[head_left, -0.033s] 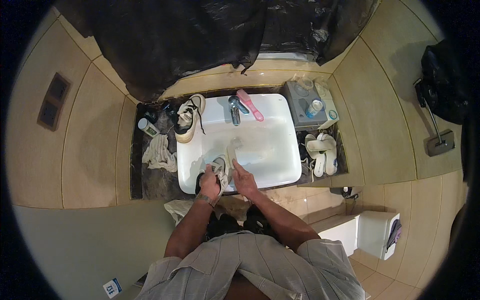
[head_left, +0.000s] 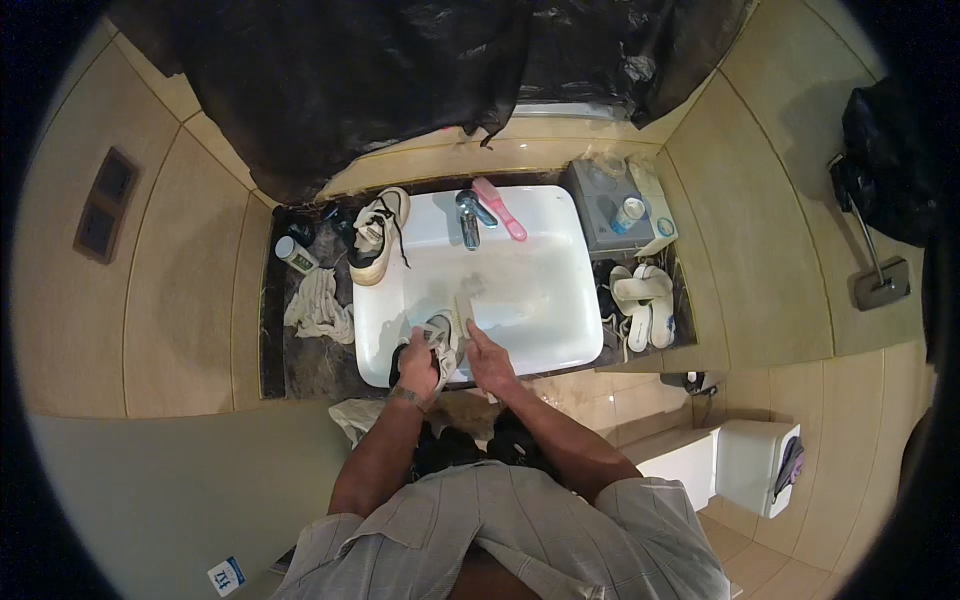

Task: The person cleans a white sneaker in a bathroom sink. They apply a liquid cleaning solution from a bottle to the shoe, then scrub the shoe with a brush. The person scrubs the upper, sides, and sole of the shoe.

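My left hand (head_left: 418,368) is closed around a light grey and white sneaker (head_left: 441,340), held over the near-left part of a white sink basin (head_left: 583,330). In my right hand (head_left: 490,362) is a pale scrubbing brush (head_left: 463,312), its bristle end against or right beside the shoe's right side. My fingers hide part of the shoe and of the brush handle. A second sneaker (head_left: 372,240), white with dark laces, rests on the basin's far-left rim. Cloudy water or wet residue shows in the basin.
Behind the basin stand a chrome faucet (head_left: 470,222) and a pink brush (head_left: 500,208). Left on the dark counter are a white bottle (head_left: 296,255) and a crumpled cloth (head_left: 320,306). To the right sit a grey box (head_left: 598,215), a small can (head_left: 628,214) and white slippers (head_left: 652,305).
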Tool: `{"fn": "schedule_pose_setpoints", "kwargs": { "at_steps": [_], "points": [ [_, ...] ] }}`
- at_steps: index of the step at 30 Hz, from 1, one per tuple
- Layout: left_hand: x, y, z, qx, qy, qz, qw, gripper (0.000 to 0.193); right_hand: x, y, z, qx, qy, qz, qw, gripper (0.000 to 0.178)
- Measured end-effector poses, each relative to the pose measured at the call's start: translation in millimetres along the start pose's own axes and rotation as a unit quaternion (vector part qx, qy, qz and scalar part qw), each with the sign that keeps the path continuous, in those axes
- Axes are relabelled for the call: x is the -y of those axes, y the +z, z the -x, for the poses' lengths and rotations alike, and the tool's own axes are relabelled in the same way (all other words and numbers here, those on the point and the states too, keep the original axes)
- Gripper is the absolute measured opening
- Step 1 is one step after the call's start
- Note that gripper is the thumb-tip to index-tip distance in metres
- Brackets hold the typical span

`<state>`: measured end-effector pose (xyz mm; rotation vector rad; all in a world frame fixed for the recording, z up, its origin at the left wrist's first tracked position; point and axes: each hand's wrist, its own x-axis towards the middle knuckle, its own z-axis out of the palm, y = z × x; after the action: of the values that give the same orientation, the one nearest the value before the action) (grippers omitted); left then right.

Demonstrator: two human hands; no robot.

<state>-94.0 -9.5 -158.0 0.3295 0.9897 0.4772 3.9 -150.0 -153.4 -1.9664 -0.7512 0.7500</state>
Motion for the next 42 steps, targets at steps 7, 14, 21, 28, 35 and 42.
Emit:
{"fn": "schedule_pose_setpoints", "kwargs": {
  "at_steps": [7, 14, 21, 28, 35, 42],
  "points": [
    [-28.5, 10.8, 33.2, 0.100, 0.088, -0.509, 0.851, 0.033, 1.4, -3.9, -11.5, 0.032, 0.012, -0.015, 0.999, 0.053],
    [-33.5, -5.2, 0.9, -0.036, 0.060, -0.223, 0.972, 0.026, -3.7, 23.5, 69.1, 0.001, -0.121, 0.007, 0.993, 0.051],
    [-33.3, -6.1, -4.7, -0.038, -0.010, -0.172, 0.984, 0.029, 16.8, 12.4, 2.7, 0.010, -0.016, -0.056, 0.998, 0.051],
    [-34.6, -17.1, -8.2, -0.029, -0.011, -0.077, 0.997, 0.029, 20.5, -7.9, 51.5, 0.086, -0.060, -0.055, 0.993, 0.053],
    [-39.8, -19.8, 9.8, 0.036, -0.008, -0.114, 0.993, 0.028, 34.6, -5.1, 28.1, 0.087, -0.038, -0.001, 0.995, 0.052],
    [-36.5, -57.9, -28.9, 0.056, -0.004, -0.067, 0.996, 0.035, 40.1, 1.3, 19.8, 0.083, -0.078, 0.027, 0.993, 0.054]
  ]
}}
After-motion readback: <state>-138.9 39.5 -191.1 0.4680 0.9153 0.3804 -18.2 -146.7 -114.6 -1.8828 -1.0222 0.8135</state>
